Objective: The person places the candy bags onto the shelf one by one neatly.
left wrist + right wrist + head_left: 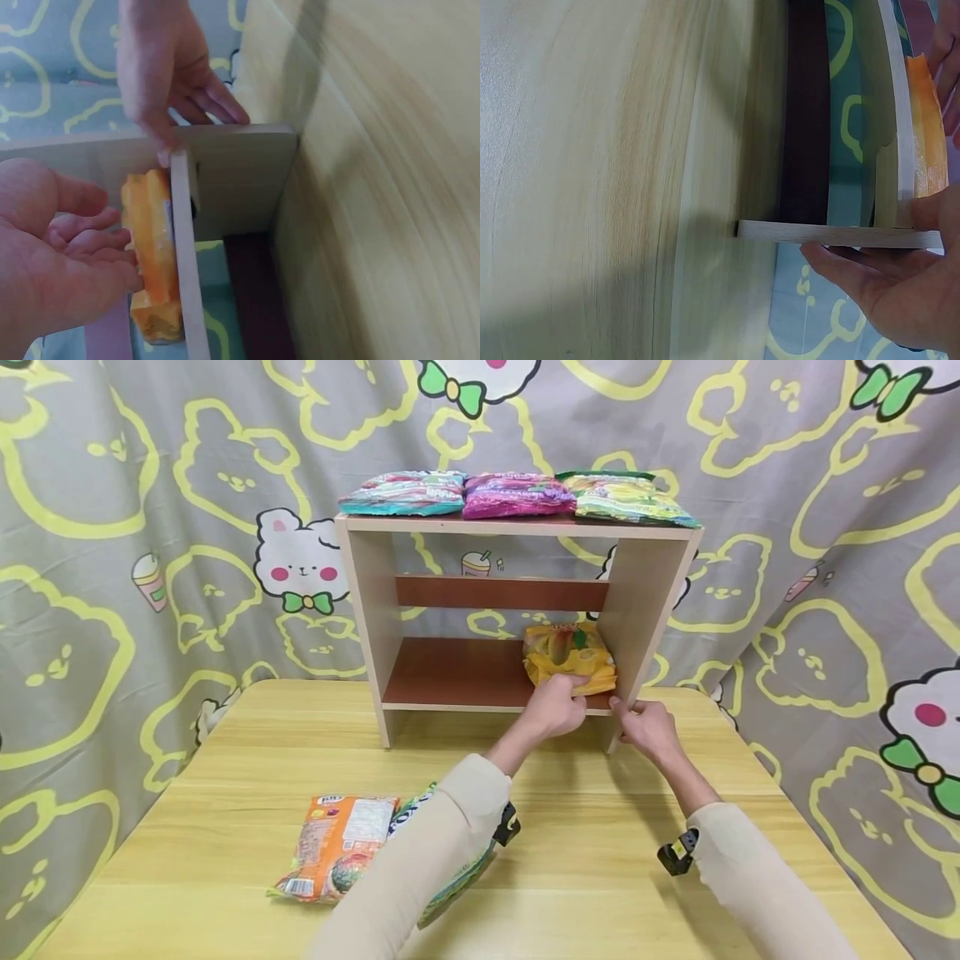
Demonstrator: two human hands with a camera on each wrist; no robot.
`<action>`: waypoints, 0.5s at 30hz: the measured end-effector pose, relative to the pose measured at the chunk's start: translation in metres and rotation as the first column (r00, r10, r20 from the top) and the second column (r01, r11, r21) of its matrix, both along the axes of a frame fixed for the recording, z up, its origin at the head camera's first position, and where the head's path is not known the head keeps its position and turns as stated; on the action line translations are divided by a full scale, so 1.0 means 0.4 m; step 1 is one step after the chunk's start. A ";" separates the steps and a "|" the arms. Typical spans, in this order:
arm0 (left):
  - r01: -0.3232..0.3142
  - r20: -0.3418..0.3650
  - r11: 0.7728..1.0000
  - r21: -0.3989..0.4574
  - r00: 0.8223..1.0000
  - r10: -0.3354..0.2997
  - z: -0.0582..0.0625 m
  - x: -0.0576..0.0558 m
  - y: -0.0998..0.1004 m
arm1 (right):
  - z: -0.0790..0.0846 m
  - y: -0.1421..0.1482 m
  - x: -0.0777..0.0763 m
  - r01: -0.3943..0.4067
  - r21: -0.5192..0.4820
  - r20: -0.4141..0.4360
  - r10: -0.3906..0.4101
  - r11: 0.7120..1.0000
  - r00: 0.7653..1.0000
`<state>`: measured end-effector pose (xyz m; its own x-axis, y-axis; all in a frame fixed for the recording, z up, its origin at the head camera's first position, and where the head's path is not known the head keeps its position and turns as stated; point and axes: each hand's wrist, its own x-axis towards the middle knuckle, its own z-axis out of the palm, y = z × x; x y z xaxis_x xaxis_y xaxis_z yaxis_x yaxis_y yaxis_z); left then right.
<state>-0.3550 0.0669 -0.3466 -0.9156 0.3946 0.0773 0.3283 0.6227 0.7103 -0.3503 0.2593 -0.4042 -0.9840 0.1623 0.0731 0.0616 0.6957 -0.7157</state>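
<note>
A small wooden shelf (495,703) stands on the table, with a yellow snack bag (562,647) lying at the right end of its lower board. My left hand (557,706) is at the bag's front, index finger extended against it. In the left wrist view, that hand's other fingers (94,240) are loosely bent beside the bag. My right hand (651,727) grips the front edge of the right side panel (840,232) at the lower board's height. Its thumb is on the inner side and its fingers are along the outside.
Across the shelf's top lie a teal-and-red bag (405,493), a magenta bag (517,495) and a yellow-green bag (626,497). Nearer me on the table (247,760) are an orange bag (352,835) and a green bag (457,893), partly hidden by my left sleeve. A patterned curtain (187,485) hangs behind.
</note>
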 end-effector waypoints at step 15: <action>-0.113 -0.121 0.983 0.142 0.984 0.131 0.064 0.020 -0.113 | 0.002 -0.004 0.000 -0.008 0.003 0.025 0.008 1.000 1.000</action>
